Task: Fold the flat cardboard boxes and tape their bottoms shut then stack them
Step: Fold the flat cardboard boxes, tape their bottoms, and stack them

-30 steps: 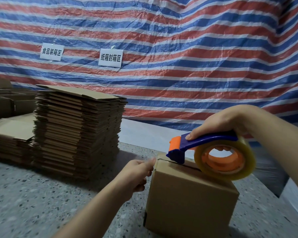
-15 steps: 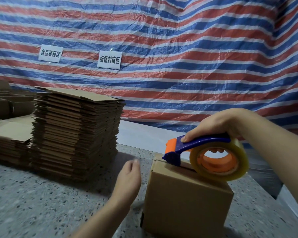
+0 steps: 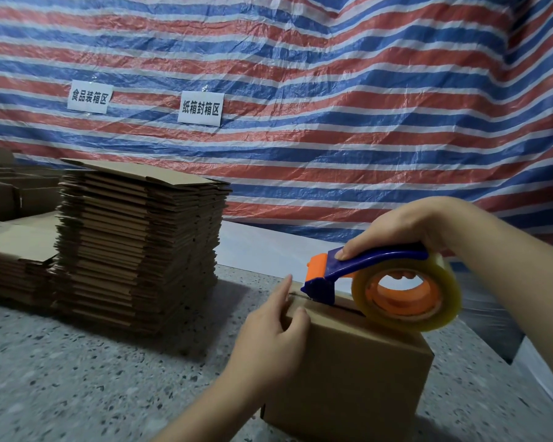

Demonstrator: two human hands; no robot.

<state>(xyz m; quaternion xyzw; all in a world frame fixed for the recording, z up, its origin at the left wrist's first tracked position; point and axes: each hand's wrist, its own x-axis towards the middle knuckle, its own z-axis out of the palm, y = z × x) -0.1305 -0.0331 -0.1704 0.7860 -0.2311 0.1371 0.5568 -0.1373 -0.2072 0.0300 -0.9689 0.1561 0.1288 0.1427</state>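
A folded brown cardboard box [image 3: 348, 374] stands on the speckled table [image 3: 77, 371], its flaps closed on top with the seam showing. My right hand [image 3: 403, 228] grips the blue and orange tape dispenser [image 3: 364, 275], whose clear tape roll [image 3: 406, 295] rests on the box top; the cutter end sits at the far left end of the seam. My left hand [image 3: 268, 333] rests against the box's upper left edge, fingers straight along the corner, thumb on the side.
A tall stack of flat cardboard boxes [image 3: 138, 247] stands at left on the table, with a lower stack [image 3: 16, 263] beside it. More cardboard boxes [image 3: 0, 193] sit at far left. A striped tarp [image 3: 300, 90] with two paper signs hangs behind.
My left hand drew back from the box half a second ago and has returned to its upper left edge. The dispenser has stayed at the far end of the seam.
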